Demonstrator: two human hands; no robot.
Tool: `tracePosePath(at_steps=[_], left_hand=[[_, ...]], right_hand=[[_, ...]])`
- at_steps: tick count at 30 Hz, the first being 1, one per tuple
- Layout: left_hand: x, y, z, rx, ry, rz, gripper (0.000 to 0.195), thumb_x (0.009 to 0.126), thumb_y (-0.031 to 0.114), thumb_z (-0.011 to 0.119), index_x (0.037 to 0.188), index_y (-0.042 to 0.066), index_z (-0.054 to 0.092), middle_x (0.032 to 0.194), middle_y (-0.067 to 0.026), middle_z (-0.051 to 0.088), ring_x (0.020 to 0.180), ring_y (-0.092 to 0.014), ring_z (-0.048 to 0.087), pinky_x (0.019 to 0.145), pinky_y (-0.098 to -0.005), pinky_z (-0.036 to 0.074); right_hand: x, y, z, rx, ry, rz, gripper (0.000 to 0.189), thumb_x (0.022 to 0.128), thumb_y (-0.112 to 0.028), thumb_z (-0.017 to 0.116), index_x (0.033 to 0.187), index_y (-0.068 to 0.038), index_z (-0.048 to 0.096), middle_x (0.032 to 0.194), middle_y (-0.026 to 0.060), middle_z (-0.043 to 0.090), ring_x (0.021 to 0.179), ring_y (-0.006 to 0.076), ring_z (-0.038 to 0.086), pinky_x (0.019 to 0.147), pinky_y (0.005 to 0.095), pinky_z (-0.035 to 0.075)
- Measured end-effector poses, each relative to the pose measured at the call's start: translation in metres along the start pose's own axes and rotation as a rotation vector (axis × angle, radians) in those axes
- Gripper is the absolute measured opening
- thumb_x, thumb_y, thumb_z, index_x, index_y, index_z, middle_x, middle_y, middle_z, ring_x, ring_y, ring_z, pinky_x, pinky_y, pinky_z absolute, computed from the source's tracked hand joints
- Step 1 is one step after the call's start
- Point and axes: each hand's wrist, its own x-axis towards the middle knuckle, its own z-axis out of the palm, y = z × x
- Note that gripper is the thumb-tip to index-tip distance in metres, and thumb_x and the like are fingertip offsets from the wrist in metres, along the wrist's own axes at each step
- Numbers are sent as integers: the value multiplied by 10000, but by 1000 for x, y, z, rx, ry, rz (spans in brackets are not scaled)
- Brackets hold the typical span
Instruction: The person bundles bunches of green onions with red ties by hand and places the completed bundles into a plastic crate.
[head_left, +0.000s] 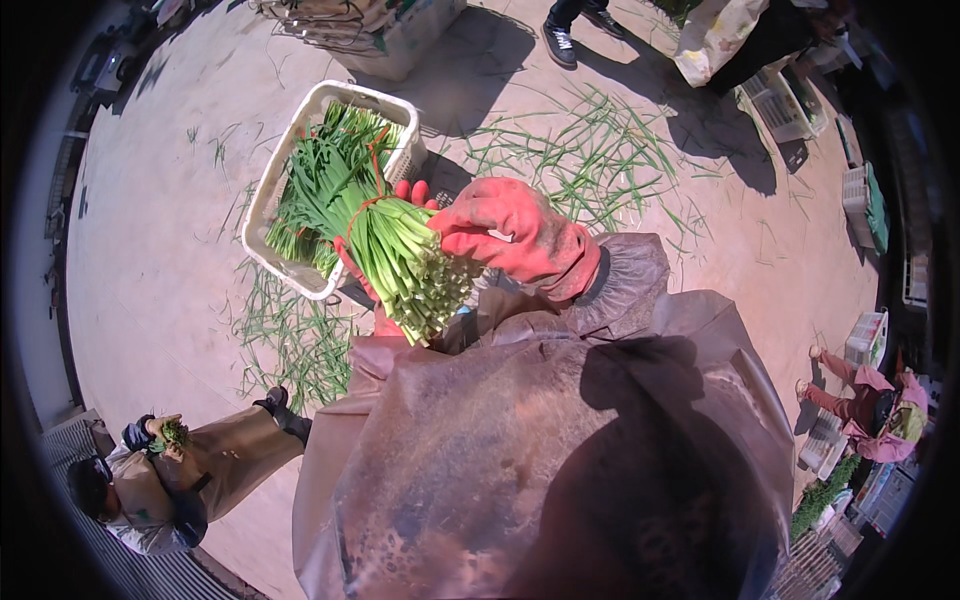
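Observation:
My left hand (385, 321), in a red rubber glove, wraps from beneath around a thick bundle of green leafy stalks (397, 255). An orange-red tie (367, 210) circles the bundle. Its pale cut ends point toward me and its dark leaves lie over a white plastic crate (367, 94). The bundle covers most of that hand; only fingertips and the glove's edge show. My right hand (517, 232), in a soiled red glove, pinches at the bundle's right edge near the cut ends. More tied green bundles (292, 244) fill the crate.
Loose green leaves (592, 157) litter the concrete ground beyond my right hand and left of my apron (450, 450). A pale stacked load (375, 37) stands behind the crate. A person (180, 480) at lower left holds greens. Other people and crates (780, 105) are to the right.

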Motion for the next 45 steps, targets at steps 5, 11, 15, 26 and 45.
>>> tracePosePath(at_steps=[5, 11, 15, 26, 45], left_hand=[[-8, -2, 18, 199, 30, 44, 1040, 806, 634, 587, 1478, -17, 134, 1496, -227, 259, 1364, -395, 298, 1111, -552, 293], [-11, -27, 48, -82, -16, -53, 959, 833, 556, 614, 1484, 20, 158, 1518, -144, 258, 1365, -405, 289, 1102, -569, 298], [-7, -42, 51, 219, 129, -115, 825, 832, 508, 652, 1433, 42, 331, 1422, -153, 422, 1334, -323, 375, 1088, -506, 346], [-15, -69, 19, 135, 117, -152, 532, 904, 276, 636, 1353, 55, 455, 1331, -116, 532, 1196, -272, 540, 1039, -472, 421], [27, -56, 11, -85, 2, -443, 864, 815, 445, 693, 1449, 21, 287, 1449, -145, 391, 1360, -330, 341, 1140, -524, 257]], right_hand=[[-28, 11, -38, 10, -158, 40, 150, 757, -55, 686, 905, -84, 695, 758, 74, 637, 727, 253, 625, 633, 345, 492], [-59, 16, -104, -221, -415, 803, 311, 798, -182, 732, 1058, -28, 657, 953, 84, 664, 757, 176, 632, 666, 320, 506], [-50, 15, -97, 270, -52, 577, 604, 808, -307, 760, 1292, -26, 533, 1226, 113, 595, 1081, 186, 581, 908, 314, 467], [-52, 47, -8, 53, -157, 526, 1077, 678, -342, 813, 1470, -12, 162, 1248, 258, 530, 1130, 375, 559, 949, 393, 452], [-32, -9, -50, -179, 286, 519, 271, 834, -149, 643, 1090, -63, 656, 981, 107, 646, 918, 206, 628, 784, 324, 499]])
